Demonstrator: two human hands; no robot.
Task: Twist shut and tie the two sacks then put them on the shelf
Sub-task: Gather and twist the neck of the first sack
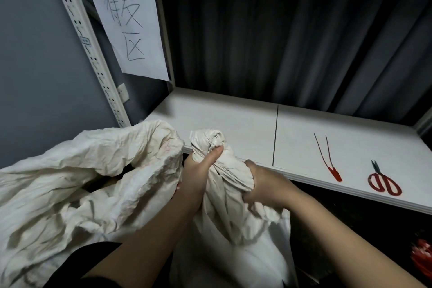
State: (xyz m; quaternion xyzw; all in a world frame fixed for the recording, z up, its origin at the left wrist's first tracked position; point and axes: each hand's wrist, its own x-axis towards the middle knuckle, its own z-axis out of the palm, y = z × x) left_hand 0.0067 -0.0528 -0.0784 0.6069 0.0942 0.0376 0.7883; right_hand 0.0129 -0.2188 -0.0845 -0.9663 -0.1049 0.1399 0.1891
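White shelf (222, 121) before a dark curtain (280, 42), bearing one red tie (327, 159) and one pair of red scissors (383, 182), well apart from the sacks. Paper sign (131, 23) on the upright reads "待发区". Two sacks below the shelf edge: open sack (81, 175) at left; twisted sack (224, 194) beside it, neck clenched by left hand (198, 170) and right hand (264, 184).

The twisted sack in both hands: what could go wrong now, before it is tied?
1. The ties lie on the shelf, to the right. Reaching takes the right hand off, so the sack neck may untwist under the left hand grip alone.
2. The other sack gapes open and could spill.
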